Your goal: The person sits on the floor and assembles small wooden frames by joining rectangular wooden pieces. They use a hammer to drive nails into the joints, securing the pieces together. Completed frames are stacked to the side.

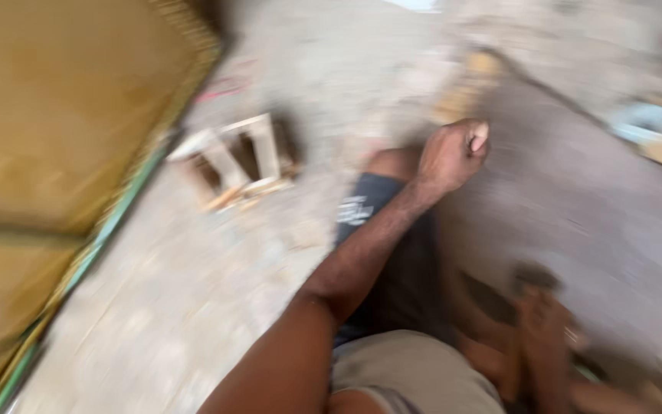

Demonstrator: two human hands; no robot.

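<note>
Although the whole view is badly smeared, the main positions can be recorded. The left hand (452, 157) is clenched into a tight fist at the end of an outstretched arm, above the person's knee (392, 162). A pale bit (479, 138) shows at the thumb end of that fist; whether it is a small held piece or only a nail cannot be told. The right hand (543, 331) sits low and close to the body, with a dark object (534, 276) just above its fingers; whether it is gripping it cannot be told.

Risk, as judged: the fist is just beside the near edge of the grey slab (584, 207), so knuckles could strike that edge or the knee. If the pale bit is a held piece, so little of it shows that it could slip out.

Condition of the slab: broad, flat, dull grey, dusty-looking, lying on the ground to the right of the left hand and beyond the right hand. A small wooden frame (243, 157) lies well to the left of the fist, near a tall yellow-brown panel (63, 115)
</note>
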